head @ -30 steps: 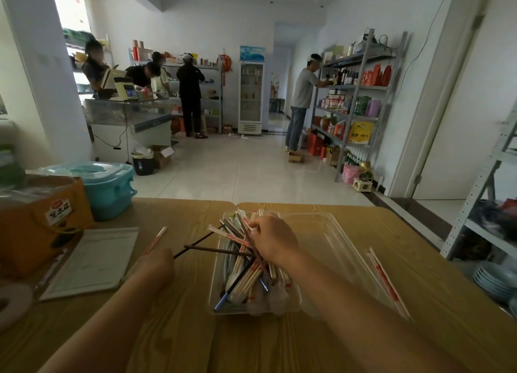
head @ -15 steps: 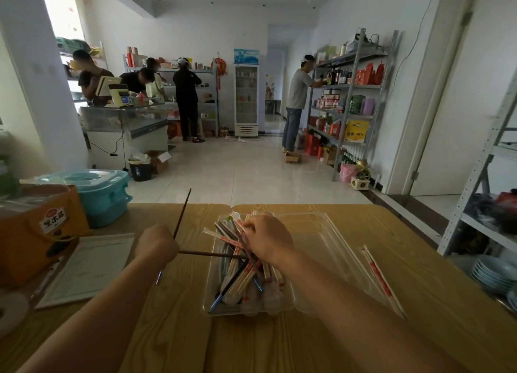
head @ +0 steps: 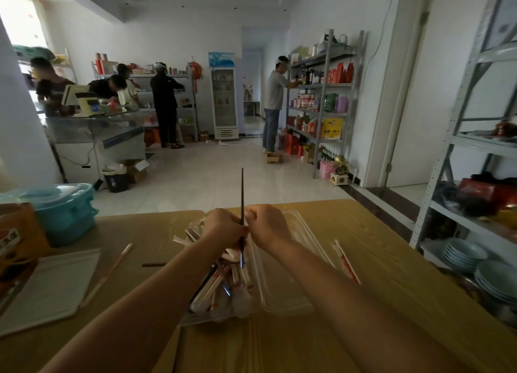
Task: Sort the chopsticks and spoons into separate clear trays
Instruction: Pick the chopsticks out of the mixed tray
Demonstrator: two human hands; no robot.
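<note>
Inspector: What differs from half a second ago?

Clerk: Then the left hand held the dark chopstick out past the trays' left side, while the right hand dug in the pile. Now the left hand (head: 223, 227) and the right hand (head: 270, 227) meet above the trays, and the dark chopstick (head: 242, 188) stands upright between them.

Inspector: Grip?

Clerk: The left fingers curl round the stick. The right hand's curled fingers pinch it just beside them.

Inspector: Counts.

Clerk: Two clear trays lie side by side. The left tray (head: 183, 319) carries a pile (head: 215, 286) of wrapped chopsticks and spoons, too tangled to count. The right tray (head: 310, 234) lies just beside it. On the table there is one wrapped pair (head: 345, 260) to the right, and one wrapped stick (head: 107, 273) and one second dark stick (head: 154, 265) to the left.

Inspector: Surface and room.

Clerk: The yellow wood-grain table (head: 377, 330) carries a paper pad (head: 47, 286), a teal box (head: 67, 213) and an orange carton (head: 16, 247) at its left. The room has a tiled floor (head: 209, 177), metal shelves (head: 324, 93) and a glass-door fridge (head: 223, 98). Five people (head: 165, 104) stand at the far end.
</note>
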